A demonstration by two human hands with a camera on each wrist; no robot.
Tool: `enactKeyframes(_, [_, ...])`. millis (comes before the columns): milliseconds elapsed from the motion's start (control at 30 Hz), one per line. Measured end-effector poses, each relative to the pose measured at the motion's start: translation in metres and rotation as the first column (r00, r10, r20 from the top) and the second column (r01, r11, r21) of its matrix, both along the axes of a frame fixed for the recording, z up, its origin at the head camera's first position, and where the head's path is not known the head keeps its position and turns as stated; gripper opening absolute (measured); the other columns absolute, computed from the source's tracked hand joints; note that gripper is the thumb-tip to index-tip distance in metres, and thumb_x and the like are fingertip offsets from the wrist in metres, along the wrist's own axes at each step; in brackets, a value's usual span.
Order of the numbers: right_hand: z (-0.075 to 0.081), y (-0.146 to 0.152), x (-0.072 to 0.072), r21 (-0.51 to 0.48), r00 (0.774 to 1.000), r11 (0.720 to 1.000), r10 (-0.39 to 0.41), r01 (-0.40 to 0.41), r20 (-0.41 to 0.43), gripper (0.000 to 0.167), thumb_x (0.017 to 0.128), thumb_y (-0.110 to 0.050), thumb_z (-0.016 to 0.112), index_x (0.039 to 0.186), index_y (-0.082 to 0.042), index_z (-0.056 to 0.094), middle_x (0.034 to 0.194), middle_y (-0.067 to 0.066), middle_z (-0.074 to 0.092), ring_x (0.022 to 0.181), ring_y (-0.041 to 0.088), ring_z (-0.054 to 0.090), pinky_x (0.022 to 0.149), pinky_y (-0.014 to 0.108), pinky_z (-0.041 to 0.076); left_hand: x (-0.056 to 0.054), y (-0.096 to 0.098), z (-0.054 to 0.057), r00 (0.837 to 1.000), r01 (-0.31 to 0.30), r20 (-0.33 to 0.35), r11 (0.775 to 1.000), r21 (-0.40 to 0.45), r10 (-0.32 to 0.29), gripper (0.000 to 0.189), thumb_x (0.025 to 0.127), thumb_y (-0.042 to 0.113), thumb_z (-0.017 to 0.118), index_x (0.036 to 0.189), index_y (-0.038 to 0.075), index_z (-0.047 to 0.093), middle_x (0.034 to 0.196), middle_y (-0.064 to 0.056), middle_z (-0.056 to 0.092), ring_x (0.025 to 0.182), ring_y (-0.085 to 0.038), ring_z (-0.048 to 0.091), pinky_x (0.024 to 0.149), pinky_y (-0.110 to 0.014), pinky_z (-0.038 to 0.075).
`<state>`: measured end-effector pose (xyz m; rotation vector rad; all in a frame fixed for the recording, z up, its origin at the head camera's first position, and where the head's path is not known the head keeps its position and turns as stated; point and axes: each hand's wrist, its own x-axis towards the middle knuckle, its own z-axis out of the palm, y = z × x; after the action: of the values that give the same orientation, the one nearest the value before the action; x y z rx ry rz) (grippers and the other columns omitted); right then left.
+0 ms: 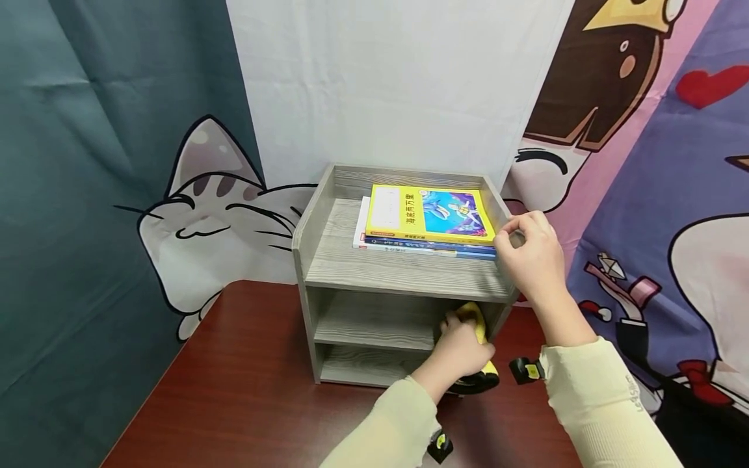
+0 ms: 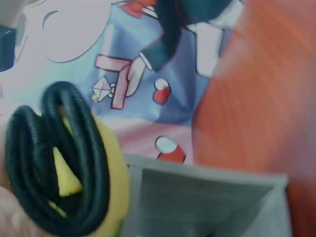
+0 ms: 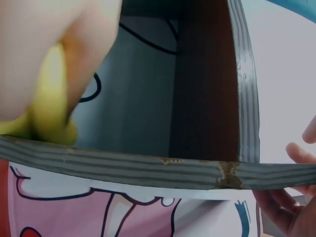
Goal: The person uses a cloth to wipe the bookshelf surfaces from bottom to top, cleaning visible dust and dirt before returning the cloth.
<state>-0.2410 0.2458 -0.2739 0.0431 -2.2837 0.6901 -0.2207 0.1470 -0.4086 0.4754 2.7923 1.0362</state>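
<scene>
While books [image 1: 430, 213] lie on the grey shelf [image 1: 404, 276], right hand [image 1: 532, 253] pinching its side [image 1: 495, 203], left hand [image 1: 462, 351] grips yellow-black cloth [image 1: 478, 320], long axis toward compartment [image 1: 377, 320].

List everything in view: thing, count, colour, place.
Shelf: one, grey wood-grain, on the table
Books: at least three, top one yellow, blue and white below, stacked on the shelf's top
Folded item: one, yellow and black, at the shelf's front right
Table: one, red-brown, under the shelf
Backdrop: seemingly one, teal, white, pink and purple with cartoons, behind the table
Sleeves: two, pale yellow, on the forearms
Hands: two, bare; left hand on the folded item, right hand at the shelf's right side
</scene>
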Motion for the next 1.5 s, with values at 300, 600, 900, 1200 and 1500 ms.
enactKeyframes(300, [0.001,0.001,0.002,-0.008,0.999,1.000,0.008,-0.007,0.040,0.020,0.084,-0.020,0.049,0.083,-0.003,0.061,0.101,0.010,0.050,0.093,0.031,0.047,0.073,0.043,0.034,-0.003,-0.015,0.014,0.981,0.032,0.111,0.701,0.713,-0.158,0.031,0.079,0.007,0.056,0.108,0.001,0.061,0.081,-0.002,0.054,0.065,-0.009,0.050,0.058,-0.021,0.044])
enactKeyframes(600, [0.005,0.002,0.003,-0.025,0.994,0.999,0.023,-0.020,0.106,0.026,0.086,-0.025,0.047,0.089,-0.004,0.061,0.104,0.011,0.045,0.096,0.030,0.044,0.071,0.042,0.033,0.007,-0.012,0.017,0.996,0.093,-0.042,0.919,0.383,-0.084,0.054,0.080,0.024,0.062,0.133,0.022,0.051,0.129,-0.005,0.038,0.104,-0.016,0.044,0.078,-0.027,0.042])
enactKeyframes(900, [0.003,0.003,0.003,-0.036,0.992,0.999,0.032,-0.028,0.122,0.024,0.086,-0.024,0.046,0.087,-0.004,0.060,0.103,0.010,0.044,0.094,0.029,0.044,0.070,0.040,0.032,0.008,-0.015,0.018,0.994,0.107,-0.059,0.949,0.298,-0.093,0.058,0.079,0.028,0.063,0.135,0.025,0.048,0.132,-0.007,0.035,0.113,-0.018,0.036,0.081,-0.026,0.040])
enactKeyframes(1200, [0.005,0.002,0.003,-0.043,0.992,0.998,0.042,-0.037,0.123,0.026,0.086,-0.025,0.046,0.088,-0.003,0.061,0.105,0.011,0.043,0.096,0.030,0.043,0.072,0.042,0.033,0.015,-0.008,0.025,0.943,0.091,-0.311,0.990,-0.111,-0.122,0.067,0.077,0.034,0.064,0.139,0.030,0.040,0.125,-0.004,0.038,0.105,-0.020,0.038,0.065,-0.024,0.042])
enactKeyframes(1500, [0.005,0.002,0.002,-0.056,0.988,0.998,0.043,-0.035,0.146,0.027,0.087,-0.026,0.046,0.089,-0.004,0.060,0.108,0.010,0.043,0.099,0.029,0.042,0.073,0.041,0.031,0.012,0.000,-0.001,0.900,-0.052,-0.395,0.852,-0.522,-0.187,0.058,0.075,0.045,0.063,0.126,0.019,0.053,0.128,-0.006,0.041,0.112,-0.022,0.040,0.067,-0.027,0.045])
